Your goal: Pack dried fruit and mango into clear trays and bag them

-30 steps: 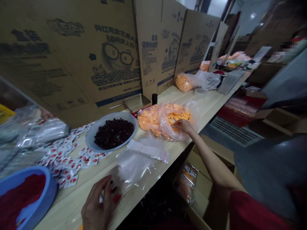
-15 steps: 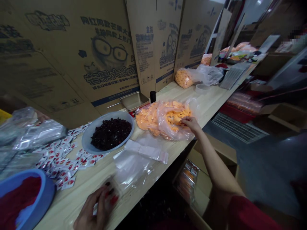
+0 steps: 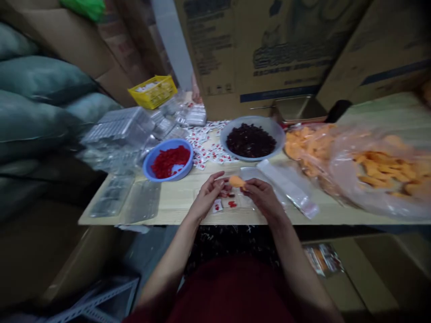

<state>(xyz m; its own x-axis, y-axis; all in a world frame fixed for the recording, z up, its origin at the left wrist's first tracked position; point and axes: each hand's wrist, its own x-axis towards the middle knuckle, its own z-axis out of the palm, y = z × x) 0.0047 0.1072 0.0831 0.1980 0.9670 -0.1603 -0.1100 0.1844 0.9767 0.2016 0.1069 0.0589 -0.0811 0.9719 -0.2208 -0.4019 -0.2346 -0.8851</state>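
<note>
My right hand pinches an orange candy piece between thumb and fingers. Close against its other side is my left hand, fingers curved and partly apart; whether they touch the piece is unclear. Below both hands lies a clear plastic tray, partly hidden, holding red pieces and a dark one. By its left side is a small white packet with a red print. To the right, an opened clear bag holds many orange pieces.
Behind my hands stand a blue bowl of red pieces and a pale bowl of dark pieces, with scattered packets between. Stacked clear trays and a yellow basket are left. Clear sleeves lie right; cardboard boxes wall the back.
My view has swung left. My right hand has come from the bag of orange pieces to the tray, bringing one piece. My left hand has lifted its fingers towards that piece.
</note>
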